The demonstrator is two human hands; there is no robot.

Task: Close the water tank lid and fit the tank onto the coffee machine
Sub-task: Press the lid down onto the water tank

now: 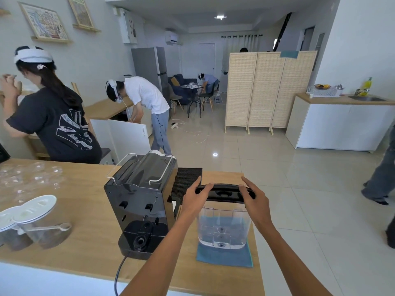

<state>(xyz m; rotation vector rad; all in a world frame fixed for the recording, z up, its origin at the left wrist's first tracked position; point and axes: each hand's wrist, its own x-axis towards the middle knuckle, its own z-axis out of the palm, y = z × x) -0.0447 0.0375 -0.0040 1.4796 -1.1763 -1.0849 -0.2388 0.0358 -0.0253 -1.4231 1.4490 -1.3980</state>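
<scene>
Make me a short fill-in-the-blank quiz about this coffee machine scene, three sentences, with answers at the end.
1. The clear water tank stands on a ____ cloth.
2. The left hand and right hand both grip the tank's black ____.
3. Relative to the tank, the coffee machine stands on the person's ____ side.

Missing words: blue; lid; left
</scene>
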